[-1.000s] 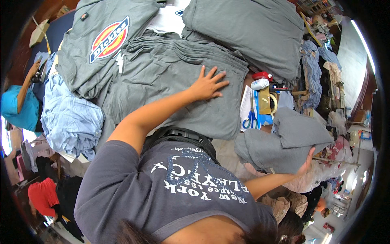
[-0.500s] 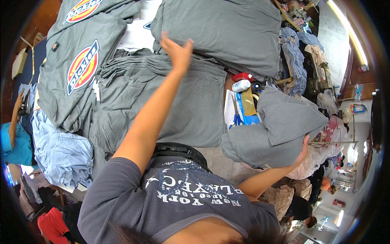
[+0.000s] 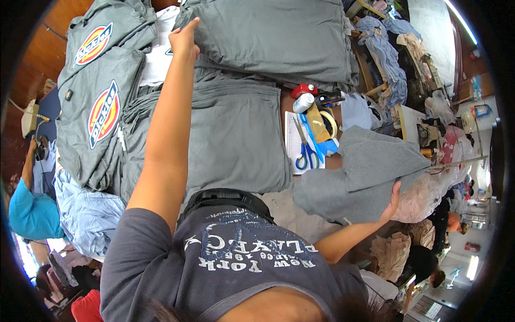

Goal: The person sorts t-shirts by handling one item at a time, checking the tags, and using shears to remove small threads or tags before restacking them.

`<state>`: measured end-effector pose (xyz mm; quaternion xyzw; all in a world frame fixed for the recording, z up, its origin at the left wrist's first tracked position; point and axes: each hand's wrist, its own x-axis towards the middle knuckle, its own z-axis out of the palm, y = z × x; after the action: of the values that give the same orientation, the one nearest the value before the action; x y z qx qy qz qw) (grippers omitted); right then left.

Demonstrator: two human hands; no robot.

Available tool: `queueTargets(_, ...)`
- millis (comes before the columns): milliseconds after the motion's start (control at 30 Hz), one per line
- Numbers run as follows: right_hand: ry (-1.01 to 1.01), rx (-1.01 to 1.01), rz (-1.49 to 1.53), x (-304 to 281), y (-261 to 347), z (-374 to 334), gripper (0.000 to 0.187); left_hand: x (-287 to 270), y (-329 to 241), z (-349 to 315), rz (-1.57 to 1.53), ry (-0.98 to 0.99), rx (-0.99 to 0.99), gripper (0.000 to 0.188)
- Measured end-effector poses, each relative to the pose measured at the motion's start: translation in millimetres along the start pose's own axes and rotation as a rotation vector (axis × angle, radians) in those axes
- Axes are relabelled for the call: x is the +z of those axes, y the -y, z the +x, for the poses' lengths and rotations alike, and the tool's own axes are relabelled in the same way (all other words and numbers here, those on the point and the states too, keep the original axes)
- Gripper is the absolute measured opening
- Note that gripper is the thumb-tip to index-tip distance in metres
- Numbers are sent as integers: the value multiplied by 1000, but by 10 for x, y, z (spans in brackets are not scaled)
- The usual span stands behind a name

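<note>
My right hand (image 3: 390,206) supports a folded grey T-shirt (image 3: 370,172) from its near right edge, fingers pressed against the cloth. My left arm stretches far forward. My left hand (image 3: 185,42) is at the left edge of a thick far pile of grey T-shirts (image 3: 273,40), its fingers bent round the cloth's edge; the fingertips are partly hidden. Just left of that hand lies a white T-shirt (image 3: 155,59). A second pile of folded grey T-shirts (image 3: 230,139) lies nearer to me, below my left forearm.
Grey T-shirts with an oval chest print (image 3: 86,123) lie at the left, light blue garments (image 3: 88,214) nearer. Right of the near pile are blue-handled scissors (image 3: 307,153), tape (image 3: 328,123), a white bottle (image 3: 303,103) and a red object (image 3: 304,90). Another person in turquoise (image 3: 35,209) is at far left.
My left hand has moved left and farther away, from above the far pile's near corner to its left edge, and its spread fingers have drawn in. My right hand keeps the folded T-shirt.
</note>
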<state>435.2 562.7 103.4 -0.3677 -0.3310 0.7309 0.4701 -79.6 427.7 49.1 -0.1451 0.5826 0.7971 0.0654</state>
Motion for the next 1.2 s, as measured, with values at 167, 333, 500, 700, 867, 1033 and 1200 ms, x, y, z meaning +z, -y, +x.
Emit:
queueTargets(167,-32,-9,-126,-172,12,35,62,-116,83,126,-259,137,-288,59)
queueTargets(333,-24,-10,-55,-100,-42,-53,62,117,-142,-160,34,203,-106,40)
queueTargets(500,45,58,-36,-260,-37,11,61,446,-324,-312,177,345,193,31)
queueTargets(700,9,182,93,-371,-46,102,60,441,-152,-138,69,184,161,66)
queueTargets(867,-30,95,91,-303,-58,150,58,256,369,-283,-296,-247,-141,99)
queueTargets(1033,26,109,126,-442,-79,312,57,307,125,-358,-331,259,-440,60)
queueTargets(1200,27,86,-61,-462,-1,282,55,983,-367,-341,-526,447,-137,38)
